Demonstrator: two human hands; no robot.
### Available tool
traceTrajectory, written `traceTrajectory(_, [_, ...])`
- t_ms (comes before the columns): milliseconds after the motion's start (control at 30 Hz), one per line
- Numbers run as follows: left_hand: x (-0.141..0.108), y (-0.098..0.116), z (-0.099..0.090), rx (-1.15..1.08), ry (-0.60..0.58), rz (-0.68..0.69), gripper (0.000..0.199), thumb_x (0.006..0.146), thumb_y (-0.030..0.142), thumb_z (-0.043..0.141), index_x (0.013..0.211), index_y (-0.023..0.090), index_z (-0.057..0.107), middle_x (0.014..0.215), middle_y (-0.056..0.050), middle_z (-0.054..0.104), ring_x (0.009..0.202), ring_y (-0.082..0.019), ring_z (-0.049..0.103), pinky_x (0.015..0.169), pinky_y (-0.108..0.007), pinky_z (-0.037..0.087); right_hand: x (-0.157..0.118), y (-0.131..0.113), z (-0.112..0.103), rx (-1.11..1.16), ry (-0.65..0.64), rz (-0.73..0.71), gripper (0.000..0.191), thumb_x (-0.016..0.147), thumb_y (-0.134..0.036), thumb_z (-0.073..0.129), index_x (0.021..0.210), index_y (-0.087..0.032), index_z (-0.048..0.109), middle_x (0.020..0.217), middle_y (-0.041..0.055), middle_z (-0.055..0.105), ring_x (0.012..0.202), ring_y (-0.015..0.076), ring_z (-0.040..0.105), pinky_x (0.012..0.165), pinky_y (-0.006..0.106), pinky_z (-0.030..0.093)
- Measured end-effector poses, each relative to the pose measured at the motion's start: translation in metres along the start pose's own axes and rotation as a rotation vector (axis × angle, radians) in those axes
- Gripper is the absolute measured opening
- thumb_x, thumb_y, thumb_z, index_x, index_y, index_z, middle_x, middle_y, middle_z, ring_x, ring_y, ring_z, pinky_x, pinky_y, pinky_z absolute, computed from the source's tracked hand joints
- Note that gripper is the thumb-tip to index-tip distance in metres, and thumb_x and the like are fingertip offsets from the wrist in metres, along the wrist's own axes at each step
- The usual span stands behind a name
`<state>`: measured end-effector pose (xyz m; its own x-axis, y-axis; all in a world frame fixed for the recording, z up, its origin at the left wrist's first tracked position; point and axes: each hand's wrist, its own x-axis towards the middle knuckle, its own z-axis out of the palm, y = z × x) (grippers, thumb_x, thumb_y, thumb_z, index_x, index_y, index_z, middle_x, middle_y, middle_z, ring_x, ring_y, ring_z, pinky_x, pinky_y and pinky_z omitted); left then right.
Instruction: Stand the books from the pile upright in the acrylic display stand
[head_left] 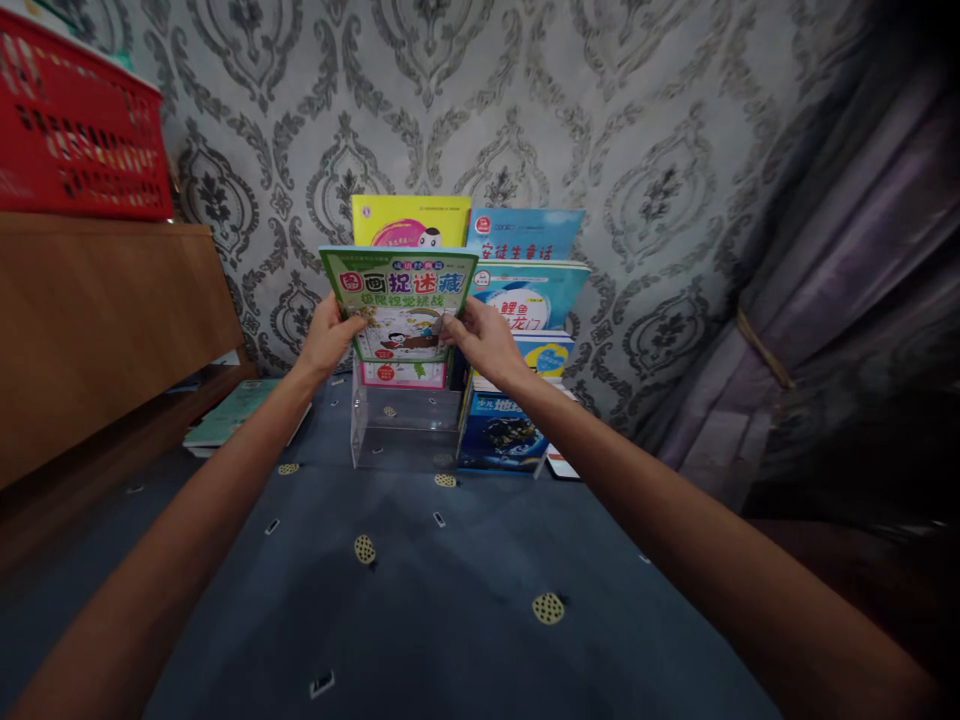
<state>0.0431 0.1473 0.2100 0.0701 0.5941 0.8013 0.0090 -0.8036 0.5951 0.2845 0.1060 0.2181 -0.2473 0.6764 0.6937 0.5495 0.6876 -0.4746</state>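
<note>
A green-bordered picture book (405, 312) is held upright by both hands. My left hand (328, 338) grips its left edge, thumb on the cover, and my right hand (486, 340) grips its right edge the same way. The book is at the left column of a clear acrylic rack (405, 430), in front of a yellow book (411, 218) and above a pink-edged book (403, 374). Blue books (525, 232) and a dark blue book (501, 437) stand in the right column. The rack's lowest left tier shows no book.
Several books (238, 408) lie flat at the left, beside a wooden cabinet (112, 320) with a red basket (82, 130) on top. A purple curtain (795, 300) hangs at the right. Patterned dark blue cloth (450, 600) covers the surface.
</note>
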Motion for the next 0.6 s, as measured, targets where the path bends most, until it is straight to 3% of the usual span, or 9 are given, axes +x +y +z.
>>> traceTrajectory(133, [0.003,-0.008,0.001,-0.001,-0.013,-0.002,0.043,0.065,0.023,0.064,0.108,0.016,0.06,0.11,-0.006,0.072,0.105,-0.024,0.066,0.099,-0.041,0.05,-0.002,0.002,0.002,0.013,0.047,0.021,0.034,0.096,-0.045,0.052,0.119,-0.021,0.058,0.091,0.0076,0.068,0.083,0.0234,0.067,0.078,0.04,0.056])
traceTrajectory(333, [0.008,-0.022,0.001,0.027,0.002,-0.006,0.046,0.066,0.026,0.066,0.11,0.017,0.057,0.112,-0.007,0.07,0.106,-0.025,0.065,0.097,-0.04,0.051,-0.005,-0.007,0.0,0.027,0.14,-0.058,0.052,0.097,-0.044,0.048,0.141,-0.019,0.037,0.115,0.0133,0.063,0.094,0.025,0.067,0.084,0.046,0.056])
traceTrajectory(467, [0.004,-0.032,-0.002,0.244,0.011,0.03,0.05,0.072,0.027,0.069,0.118,0.018,0.053,0.114,-0.009,0.067,0.11,-0.027,0.063,0.1,-0.044,0.048,-0.009,-0.013,-0.001,0.02,0.18,-0.084,0.051,0.098,-0.044,0.048,0.142,-0.021,0.037,0.123,0.0145,0.062,0.098,0.0264,0.067,0.088,0.049,0.055])
traceTrajectory(600, [-0.004,-0.039,-0.002,0.486,0.086,0.053,0.06,0.074,0.023,0.072,0.128,0.019,0.046,0.106,-0.007,0.063,0.099,-0.025,0.063,0.098,-0.046,0.048,-0.015,-0.013,-0.001,-0.002,0.201,-0.083,0.045,0.097,-0.041,0.05,0.137,-0.024,0.042,0.127,0.0145,0.059,0.107,0.028,0.063,0.087,0.049,0.056])
